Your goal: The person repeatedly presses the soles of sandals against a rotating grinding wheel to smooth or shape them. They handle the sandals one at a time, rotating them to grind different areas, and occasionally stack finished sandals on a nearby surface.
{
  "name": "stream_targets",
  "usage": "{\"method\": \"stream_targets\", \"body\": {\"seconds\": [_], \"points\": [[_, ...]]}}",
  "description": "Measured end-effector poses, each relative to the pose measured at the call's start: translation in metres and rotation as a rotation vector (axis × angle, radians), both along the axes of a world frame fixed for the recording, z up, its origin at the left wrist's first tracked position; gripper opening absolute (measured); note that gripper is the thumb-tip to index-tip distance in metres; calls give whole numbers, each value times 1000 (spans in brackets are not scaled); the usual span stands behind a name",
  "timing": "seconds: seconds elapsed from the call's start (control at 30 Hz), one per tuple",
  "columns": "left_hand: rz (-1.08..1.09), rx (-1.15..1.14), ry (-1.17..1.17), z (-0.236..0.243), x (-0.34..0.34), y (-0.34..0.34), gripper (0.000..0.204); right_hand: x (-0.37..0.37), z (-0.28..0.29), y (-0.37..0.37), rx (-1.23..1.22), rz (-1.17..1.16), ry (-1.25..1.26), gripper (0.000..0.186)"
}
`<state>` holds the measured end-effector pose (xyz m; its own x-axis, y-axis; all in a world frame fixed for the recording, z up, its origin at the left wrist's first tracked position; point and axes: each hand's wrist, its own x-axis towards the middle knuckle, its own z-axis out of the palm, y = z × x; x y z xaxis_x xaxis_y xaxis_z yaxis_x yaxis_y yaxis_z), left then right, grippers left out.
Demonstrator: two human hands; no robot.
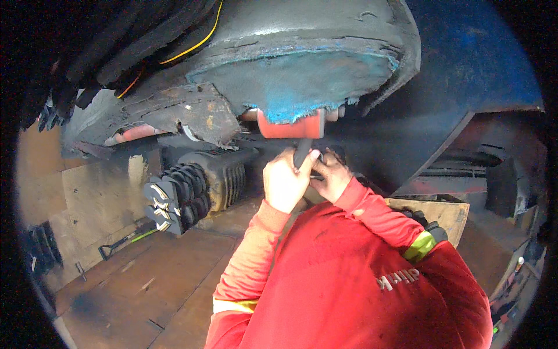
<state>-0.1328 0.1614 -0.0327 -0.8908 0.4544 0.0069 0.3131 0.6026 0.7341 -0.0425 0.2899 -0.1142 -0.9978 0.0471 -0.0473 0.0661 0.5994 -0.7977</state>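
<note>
Both of my hands are raised close together just under a red roller [292,128] of a dusty machine. My left hand [283,183] is closed around a dark, narrow piece [301,152], its thumb pointing up along it. The top end of that piece meets or comes very near the roller's lower edge. My right hand [333,179] is closed beside it, fingers curled at the same piece. Much of the piece is hidden by my fingers, so its exact kind does not show. A frayed blue cloth [302,78] hangs over the roller from the grey hood [314,23].
Left of my hands, dark sole-shaped pieces [180,195] are stacked beside a greyish stack [226,168] on a brown surface [145,285]. A wooden box [456,218] stands at right. A yellow cord [197,45] hangs upper left; a blue panel [465,64] rises at right.
</note>
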Motion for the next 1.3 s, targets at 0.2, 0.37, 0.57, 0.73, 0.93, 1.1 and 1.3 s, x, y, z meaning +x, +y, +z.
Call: {"method": "stream_targets", "body": {"seconds": [0.2,0.37,0.57,0.73,0.93,1.1,1.3], "points": [[32,-24,-23,3,7,2,36,3,3,5,135,-39,-14,65],[32,96,39,1,11,-3,39,1,-4,6,334,-13,116,64],[-16,-18,22,0,1,-1,39,1,2,-1,56,-87,52,63],[4,-31,-21,7,4,-2,37,2,8,7,247,-6,44,57],[-1,17,-2,9,10,-9,35,-6,4,6,293,-83,274,44],[-12,94,98,5,9,-11,34,-4,1,-1,338,-81,246,48],[-5,-28,45,-8,0,-2,37,4,4,-3,89,-117,-35,68]]}}
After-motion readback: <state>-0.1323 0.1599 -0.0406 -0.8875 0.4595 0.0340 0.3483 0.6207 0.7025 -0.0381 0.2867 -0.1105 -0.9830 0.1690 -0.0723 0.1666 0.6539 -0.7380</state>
